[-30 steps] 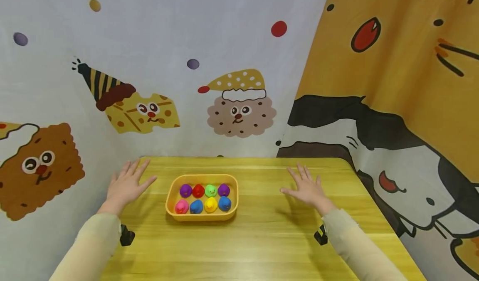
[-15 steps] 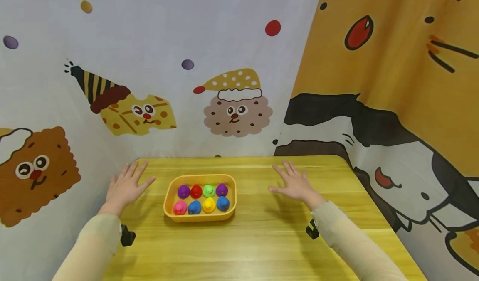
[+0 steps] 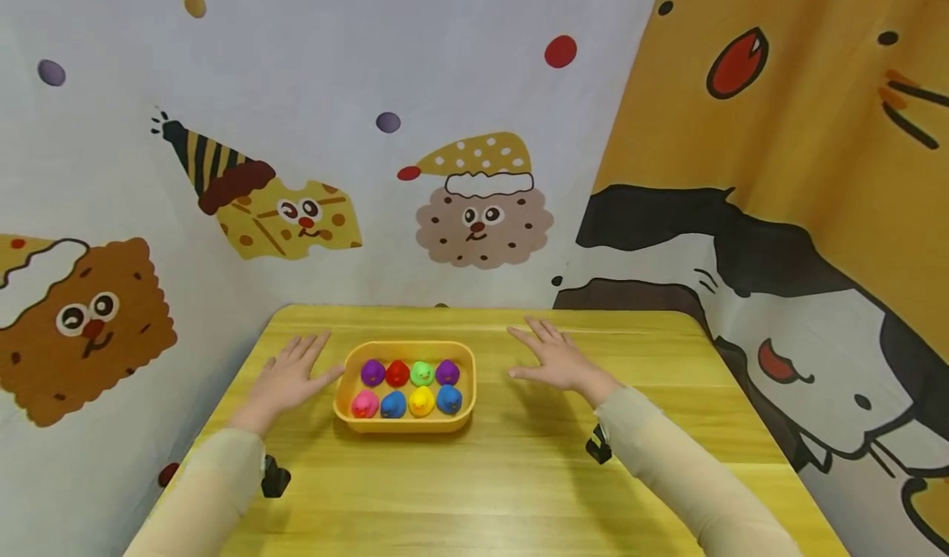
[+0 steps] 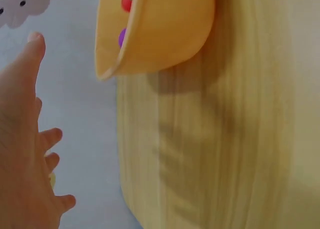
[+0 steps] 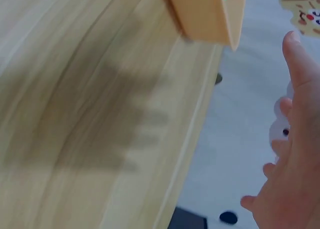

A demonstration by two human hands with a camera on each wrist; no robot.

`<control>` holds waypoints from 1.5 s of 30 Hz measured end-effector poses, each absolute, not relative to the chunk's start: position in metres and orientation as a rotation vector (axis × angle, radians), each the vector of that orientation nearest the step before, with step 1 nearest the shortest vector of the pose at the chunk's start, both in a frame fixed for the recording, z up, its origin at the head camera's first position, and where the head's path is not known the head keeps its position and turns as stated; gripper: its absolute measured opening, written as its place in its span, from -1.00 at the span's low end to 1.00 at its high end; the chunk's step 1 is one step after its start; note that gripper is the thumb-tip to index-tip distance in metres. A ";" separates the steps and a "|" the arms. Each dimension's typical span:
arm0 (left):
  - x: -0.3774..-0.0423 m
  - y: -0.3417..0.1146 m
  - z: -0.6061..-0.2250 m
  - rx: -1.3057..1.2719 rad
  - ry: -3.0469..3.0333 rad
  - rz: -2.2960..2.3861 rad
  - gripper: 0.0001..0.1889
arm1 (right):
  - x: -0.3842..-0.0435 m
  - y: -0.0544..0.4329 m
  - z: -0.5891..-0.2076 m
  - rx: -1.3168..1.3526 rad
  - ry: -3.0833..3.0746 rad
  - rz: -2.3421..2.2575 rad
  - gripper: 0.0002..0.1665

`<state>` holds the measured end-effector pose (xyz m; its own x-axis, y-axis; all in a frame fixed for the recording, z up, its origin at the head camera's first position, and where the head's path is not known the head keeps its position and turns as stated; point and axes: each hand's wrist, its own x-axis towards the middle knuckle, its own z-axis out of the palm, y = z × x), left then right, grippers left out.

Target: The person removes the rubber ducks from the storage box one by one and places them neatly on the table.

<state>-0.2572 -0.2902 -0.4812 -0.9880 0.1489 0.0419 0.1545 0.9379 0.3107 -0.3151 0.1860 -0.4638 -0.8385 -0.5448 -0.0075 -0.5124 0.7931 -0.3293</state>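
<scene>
An orange-yellow plastic basket (image 3: 404, 427) stands on the wooden table, holding two rows of small rubber ducks. At the back are a purple duck (image 3: 373, 372), a red duck (image 3: 397, 373), a green duck (image 3: 422, 373) and another purple one; in front, a pink duck (image 3: 365, 404), a yellow duck (image 3: 422, 402) and two blue ones. My left hand (image 3: 289, 380) hovers with spread fingers, its thumb tip right at the basket's left rim in the head view. To the right of the basket, my right hand (image 3: 559, 361) is raised over the table, fingers spread, holding nothing.
The wooden table (image 3: 474, 499) reaches back to a pale cloth (image 3: 460, 46) printed with cartoon snacks. A cloth with cartoon cats (image 3: 808, 351) hangs along the right side. Small black devices sit below both wrists.
Both hands have moved inward toward the basket, the left to the right and the right to the left. The basket and ducks stay in place on the table; the head view shifts slightly.
</scene>
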 end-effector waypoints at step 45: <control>-0.239 -0.245 -0.495 -0.118 -3.300 -1.446 0.39 | -0.342 0.067 -0.477 -1.126 2.341 -0.540 -0.53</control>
